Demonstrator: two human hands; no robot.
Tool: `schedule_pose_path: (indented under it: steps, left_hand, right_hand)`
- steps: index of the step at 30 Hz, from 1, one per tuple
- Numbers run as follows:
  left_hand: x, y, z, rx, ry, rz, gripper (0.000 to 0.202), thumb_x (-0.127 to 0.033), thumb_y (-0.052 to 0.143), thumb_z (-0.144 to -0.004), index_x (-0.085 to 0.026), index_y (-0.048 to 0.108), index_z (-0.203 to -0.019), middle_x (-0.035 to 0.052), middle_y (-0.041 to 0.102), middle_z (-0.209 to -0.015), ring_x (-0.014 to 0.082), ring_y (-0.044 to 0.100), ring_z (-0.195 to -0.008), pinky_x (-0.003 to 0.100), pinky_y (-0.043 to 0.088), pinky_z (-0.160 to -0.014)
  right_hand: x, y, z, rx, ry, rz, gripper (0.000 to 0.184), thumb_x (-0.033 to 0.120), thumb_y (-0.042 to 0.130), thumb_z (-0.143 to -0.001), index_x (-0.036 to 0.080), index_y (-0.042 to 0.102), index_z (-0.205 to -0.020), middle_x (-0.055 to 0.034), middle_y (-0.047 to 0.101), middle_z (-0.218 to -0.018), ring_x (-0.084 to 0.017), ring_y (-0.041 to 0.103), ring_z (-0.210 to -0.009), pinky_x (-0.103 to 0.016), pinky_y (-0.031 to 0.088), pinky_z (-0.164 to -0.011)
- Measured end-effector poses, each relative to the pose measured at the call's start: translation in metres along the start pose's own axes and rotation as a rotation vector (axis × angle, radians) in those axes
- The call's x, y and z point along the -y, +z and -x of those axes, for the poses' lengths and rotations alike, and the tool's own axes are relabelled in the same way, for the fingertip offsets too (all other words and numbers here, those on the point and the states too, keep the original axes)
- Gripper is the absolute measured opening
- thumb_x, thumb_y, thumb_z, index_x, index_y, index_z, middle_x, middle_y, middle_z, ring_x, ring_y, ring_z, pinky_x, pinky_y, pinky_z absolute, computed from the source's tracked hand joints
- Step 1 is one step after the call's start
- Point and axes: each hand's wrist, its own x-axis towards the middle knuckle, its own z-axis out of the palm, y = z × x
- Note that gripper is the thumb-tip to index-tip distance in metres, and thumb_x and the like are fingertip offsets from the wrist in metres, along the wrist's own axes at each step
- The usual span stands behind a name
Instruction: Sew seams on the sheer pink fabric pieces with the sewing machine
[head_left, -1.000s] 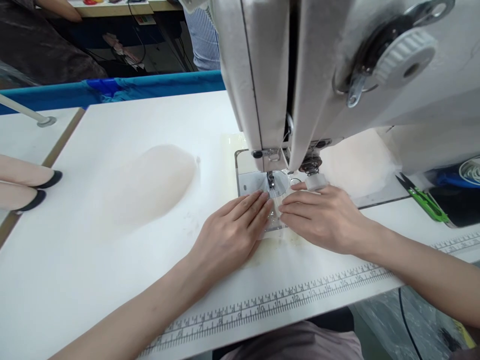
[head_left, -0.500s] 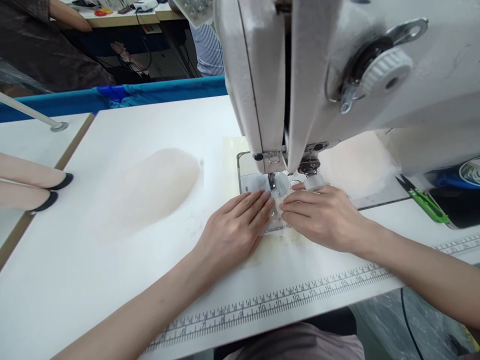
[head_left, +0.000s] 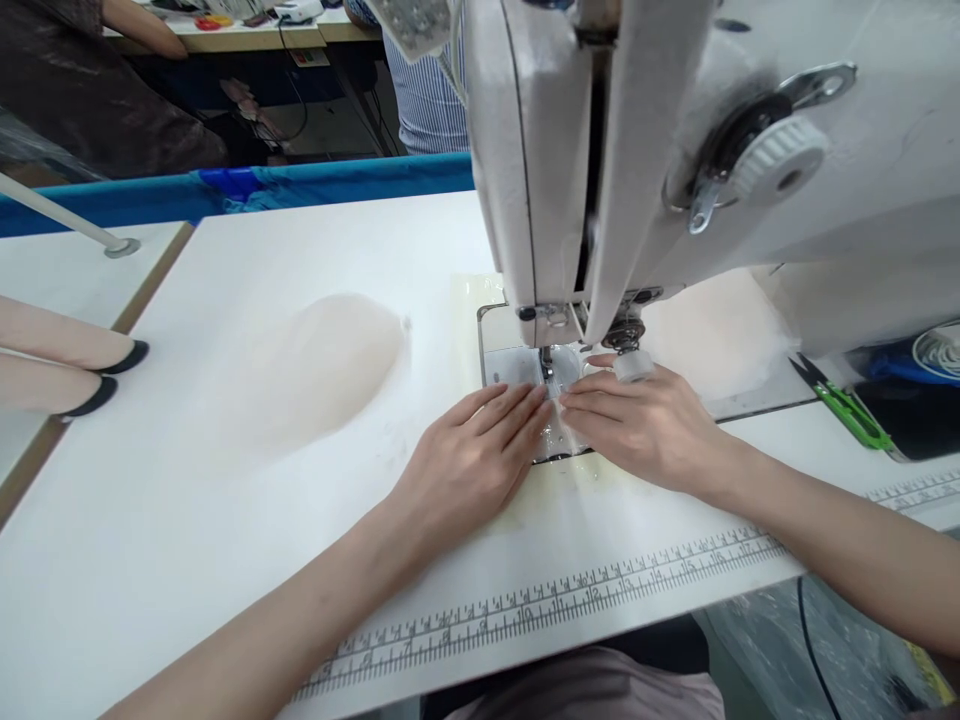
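Observation:
My left hand [head_left: 469,460] lies flat on the white table, its fingers stretched out and their tips pressed on a small sheer piece of fabric [head_left: 559,435] just in front of the presser foot [head_left: 546,368]. My right hand [head_left: 645,425] lies flat opposite it, with its fingertips meeting the left ones on the same piece. A white cover wraps the right thumb tip [head_left: 632,368]. The white sewing machine [head_left: 675,150] rises over both hands and hides the needle's upper part.
A heap of pale sheer fabric [head_left: 315,365] lies to the left and another [head_left: 712,330] behind the right hand. Green thread snips [head_left: 847,405] rest at the right. A printed ruler [head_left: 570,600] runs along the near edge. Pale black-tipped forms [head_left: 75,345] jut in from the left. Other people stand beyond the blue edge [head_left: 300,185].
The view has shifted slightly. Both hands stay flat on the sheer piece at the presser foot, with no clear movement of their own.

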Motion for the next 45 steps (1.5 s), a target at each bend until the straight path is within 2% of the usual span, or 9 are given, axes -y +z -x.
schedule_pose_path:
  steps: [8, 13, 16, 19, 26, 30, 33, 39, 45]
  left_hand:
    - [0.005, 0.003, 0.000, 0.000, -0.008, 0.020, 0.031, -0.016, 0.049, -0.093, -0.011, 0.061, -0.121, 0.0117, 0.064, -0.123, 0.0245, 0.063, -0.113, 0.044, 0.053, -0.099]
    - [0.011, 0.006, -0.003, -0.009, -0.027, 0.001, 0.033, -0.016, 0.047, -0.094, -0.007, 0.060, -0.122, 0.0144, 0.064, -0.123, 0.0258, 0.062, -0.114, 0.048, 0.050, -0.102]
    - [0.005, 0.002, -0.003, -0.016, -0.049, 0.022, 0.031, -0.019, 0.049, -0.094, -0.011, 0.061, -0.121, 0.0122, 0.065, -0.122, 0.0252, 0.062, -0.114, 0.049, 0.048, -0.103]
    - [-0.004, -0.003, -0.001, -0.022, -0.030, 0.039, 0.029, -0.021, 0.053, -0.092, -0.012, 0.064, -0.117, 0.0108, 0.067, -0.120, 0.0240, 0.064, -0.111, 0.046, 0.050, -0.101]
    - [-0.004, -0.002, -0.002, -0.018, -0.019, -0.012, 0.029, -0.021, 0.052, -0.093, -0.008, 0.064, -0.117, 0.0129, 0.067, -0.119, 0.0243, 0.065, -0.110, 0.046, 0.050, -0.101]
    - [0.001, 0.002, -0.004, -0.013, -0.045, -0.020, 0.032, -0.024, 0.051, -0.094, -0.007, 0.062, -0.119, 0.0133, 0.066, -0.120, 0.0246, 0.064, -0.112, 0.047, 0.047, -0.104]
    - [0.001, 0.003, -0.004, -0.010, -0.059, -0.034, 0.032, -0.025, 0.051, -0.094, -0.006, 0.062, -0.118, 0.0135, 0.066, -0.120, 0.0251, 0.063, -0.112, 0.047, 0.048, -0.102]
    - [-0.002, 0.001, -0.001, -0.022, -0.055, -0.067, 0.032, -0.027, 0.053, -0.094, -0.005, 0.063, -0.115, 0.0139, 0.067, -0.118, 0.0251, 0.064, -0.111, 0.045, 0.049, -0.098]
    - [-0.001, 0.002, -0.002, -0.023, -0.061, -0.071, 0.033, -0.029, 0.052, -0.095, -0.006, 0.063, -0.115, 0.0140, 0.067, -0.118, 0.0250, 0.064, -0.111, 0.045, 0.048, -0.100]
  right_hand:
    - [0.003, 0.002, 0.001, -0.007, 0.003, 0.010, 0.025, 0.004, 0.051, -0.088, 0.017, 0.071, -0.083, -0.0005, 0.076, -0.094, -0.015, 0.069, -0.085, -0.033, 0.049, -0.087]
    - [0.001, 0.004, 0.001, 0.012, -0.004, 0.024, 0.022, 0.007, 0.052, -0.090, 0.016, 0.071, -0.089, -0.0019, 0.076, -0.097, -0.015, 0.069, -0.086, -0.034, 0.050, -0.088]
    - [0.002, 0.005, 0.002, 0.023, -0.001, 0.041, 0.021, 0.008, 0.052, -0.091, 0.017, 0.071, -0.091, -0.0017, 0.075, -0.100, -0.015, 0.068, -0.088, -0.034, 0.049, -0.092]
    - [0.005, 0.006, 0.004, 0.007, -0.002, 0.062, 0.023, 0.008, 0.050, -0.092, 0.018, 0.071, -0.091, -0.0005, 0.075, -0.101, -0.015, 0.068, -0.091, -0.034, 0.047, -0.096]
    - [0.009, 0.010, 0.004, -0.038, 0.084, 0.016, 0.026, 0.006, 0.048, -0.092, 0.015, 0.072, -0.089, -0.0025, 0.076, -0.097, -0.014, 0.068, -0.087, -0.033, 0.044, -0.102]
    - [0.006, 0.012, 0.001, -0.026, 0.088, 0.049, 0.023, 0.016, 0.049, -0.095, 0.014, 0.072, -0.092, -0.0019, 0.075, -0.099, -0.015, 0.067, -0.082, -0.037, 0.046, -0.101]
    - [0.004, 0.011, -0.001, 0.004, 0.117, 0.073, 0.023, 0.020, 0.050, -0.095, 0.014, 0.072, -0.093, -0.0019, 0.075, -0.098, -0.018, 0.067, -0.086, -0.039, 0.046, -0.101]
    - [0.004, 0.011, 0.001, 0.023, 0.145, 0.093, 0.030, 0.006, 0.044, -0.090, 0.016, 0.070, -0.097, -0.0002, 0.075, -0.097, -0.016, 0.065, -0.083, -0.037, 0.045, -0.100]
    - [0.003, 0.010, 0.001, 0.021, 0.114, 0.107, 0.032, 0.004, 0.042, -0.090, 0.016, 0.071, -0.093, -0.0004, 0.074, -0.097, -0.016, 0.063, -0.083, -0.038, 0.042, -0.102]
